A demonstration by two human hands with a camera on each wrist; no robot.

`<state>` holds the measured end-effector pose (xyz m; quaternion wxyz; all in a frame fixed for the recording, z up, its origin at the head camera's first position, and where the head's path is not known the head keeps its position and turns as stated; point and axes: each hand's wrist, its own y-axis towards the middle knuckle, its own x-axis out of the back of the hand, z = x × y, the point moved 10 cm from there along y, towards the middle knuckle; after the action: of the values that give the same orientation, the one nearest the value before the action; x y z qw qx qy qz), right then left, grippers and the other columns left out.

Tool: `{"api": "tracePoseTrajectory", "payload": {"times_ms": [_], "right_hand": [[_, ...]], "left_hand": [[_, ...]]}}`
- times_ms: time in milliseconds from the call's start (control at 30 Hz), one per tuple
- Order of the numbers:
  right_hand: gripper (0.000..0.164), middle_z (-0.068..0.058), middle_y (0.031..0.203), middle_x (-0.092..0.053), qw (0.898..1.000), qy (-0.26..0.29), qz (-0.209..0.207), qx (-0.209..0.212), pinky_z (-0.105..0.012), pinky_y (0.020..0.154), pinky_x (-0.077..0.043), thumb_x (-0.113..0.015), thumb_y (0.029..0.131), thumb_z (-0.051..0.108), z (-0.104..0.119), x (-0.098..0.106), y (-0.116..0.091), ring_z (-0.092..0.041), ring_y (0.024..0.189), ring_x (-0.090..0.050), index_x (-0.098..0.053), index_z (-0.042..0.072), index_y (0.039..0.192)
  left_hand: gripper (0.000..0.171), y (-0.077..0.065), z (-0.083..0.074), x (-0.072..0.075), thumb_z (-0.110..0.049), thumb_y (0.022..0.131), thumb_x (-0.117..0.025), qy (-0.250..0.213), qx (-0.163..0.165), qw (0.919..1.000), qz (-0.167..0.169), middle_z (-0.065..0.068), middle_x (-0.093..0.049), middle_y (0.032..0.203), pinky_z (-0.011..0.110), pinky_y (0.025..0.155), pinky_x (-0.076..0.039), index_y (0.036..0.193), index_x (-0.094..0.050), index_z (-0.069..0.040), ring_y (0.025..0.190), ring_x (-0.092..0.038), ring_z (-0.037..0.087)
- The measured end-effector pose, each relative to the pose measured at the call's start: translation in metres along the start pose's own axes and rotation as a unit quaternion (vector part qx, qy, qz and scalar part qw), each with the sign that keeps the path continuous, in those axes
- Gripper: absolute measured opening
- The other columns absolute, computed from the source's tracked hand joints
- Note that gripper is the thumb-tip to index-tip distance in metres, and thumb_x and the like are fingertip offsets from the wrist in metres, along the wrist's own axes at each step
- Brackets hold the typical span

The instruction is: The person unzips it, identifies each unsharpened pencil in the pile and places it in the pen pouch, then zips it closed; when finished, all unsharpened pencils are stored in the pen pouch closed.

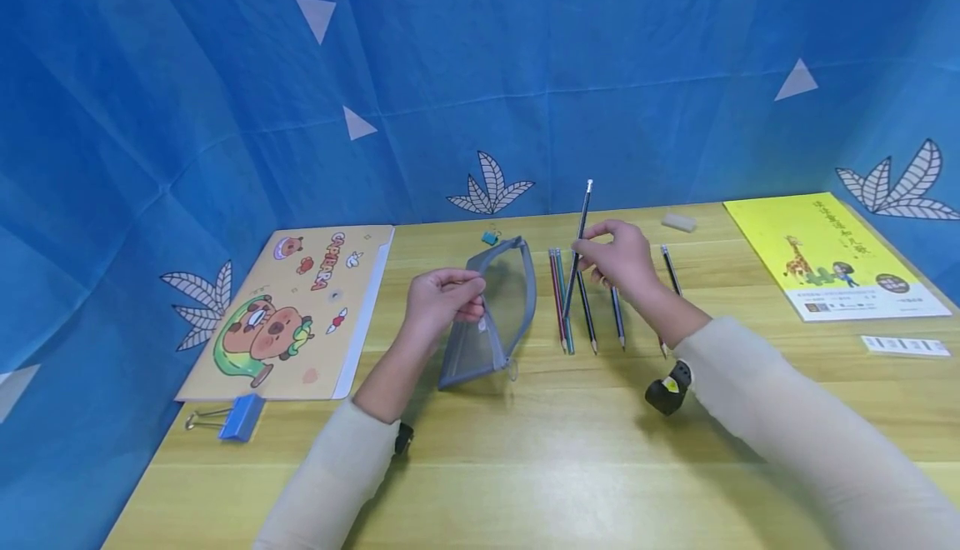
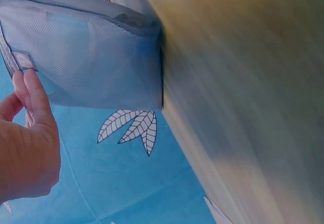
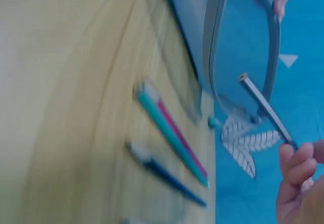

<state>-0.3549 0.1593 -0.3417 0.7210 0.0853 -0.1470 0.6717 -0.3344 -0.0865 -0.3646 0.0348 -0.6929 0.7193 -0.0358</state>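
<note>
My left hand point(image 1: 442, 304) pinches the rim of a grey mesh zip pouch point(image 1: 468, 354), standing tilted on the table with its mouth spread toward the right. In the left wrist view, the fingertips hold the pouch point(image 2: 101, 57) beside a small label. Raised above the table, my right hand point(image 1: 622, 258) pinches a dark pencil point(image 1: 582, 215) between thumb and fingers. Its white-capped end points up and its lower end slants down. In the right wrist view this pencil point(image 3: 267, 106) overlaps the pouch's opening. Below lie a red pencil point(image 1: 557, 296), a teal pencil point(image 1: 567, 317) and several dark pencils point(image 1: 587, 312).
A capybara folder point(image 1: 300, 317) and a blue binder clip point(image 1: 242, 418) lie at left. A small teal clip point(image 1: 491, 237) is behind the pouch, an eraser point(image 1: 678, 222) behind the pencils. On the right are a yellow book point(image 1: 817, 242) and a white strip point(image 1: 905, 346). Blue curtain point(image 1: 450, 75) backs the table.
</note>
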Motion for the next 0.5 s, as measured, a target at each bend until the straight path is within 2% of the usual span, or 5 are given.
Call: {"api": "tracePoseTrajectory", "payload": {"times_ms": [133,200,333,500], "right_hand": [[0.024,-0.01,0.064,-0.062,0.99,0.14,0.016,-0.026,-0.02,0.032,-0.034,-0.056,0.083,0.018,0.0,-0.02,-0.007,-0.011,0.037,-0.046,-0.045,0.006,0.1],[0.022,-0.009,0.064,-0.062,0.983,0.178,0.023,-0.033,-0.019,0.033,-0.035,-0.055,0.083,0.016,-0.003,-0.031,-0.011,-0.01,0.037,-0.046,-0.043,0.006,0.098],[0.02,-0.011,0.067,-0.063,0.976,0.207,0.038,-0.049,-0.019,0.034,-0.036,-0.053,0.084,0.015,-0.01,-0.054,-0.021,-0.01,0.037,-0.046,-0.041,0.007,0.097],[0.022,-0.014,0.071,-0.062,0.97,0.213,0.088,-0.078,-0.018,0.033,-0.033,-0.053,0.084,0.013,-0.017,-0.086,-0.032,-0.01,0.037,-0.045,-0.039,0.005,0.1]], "left_hand": [[0.033,0.01,0.012,0.003,-0.019,0.07,-0.071,0.001,0.004,1.0,0.001,0.014,-0.063,0.071,0.034,0.055,-0.052,0.095,-0.062,0.0,0.055,-0.061,0.021],[0.033,0.011,0.013,0.004,-0.019,0.069,-0.071,0.001,0.004,1.0,0.003,0.013,-0.063,0.071,0.033,0.055,-0.052,0.095,-0.062,-0.001,0.054,-0.061,0.02],[0.025,-0.001,-0.002,0.002,-0.013,0.072,-0.069,0.001,0.002,1.0,-0.004,0.017,-0.062,0.07,0.036,0.056,-0.052,0.091,-0.062,0.0,0.052,-0.06,0.02],[0.027,0.006,0.006,0.003,-0.016,0.071,-0.07,-0.005,-0.008,0.9999,0.008,0.014,-0.062,0.069,0.033,0.054,-0.052,0.092,-0.062,-0.001,0.053,-0.061,0.021]]}}
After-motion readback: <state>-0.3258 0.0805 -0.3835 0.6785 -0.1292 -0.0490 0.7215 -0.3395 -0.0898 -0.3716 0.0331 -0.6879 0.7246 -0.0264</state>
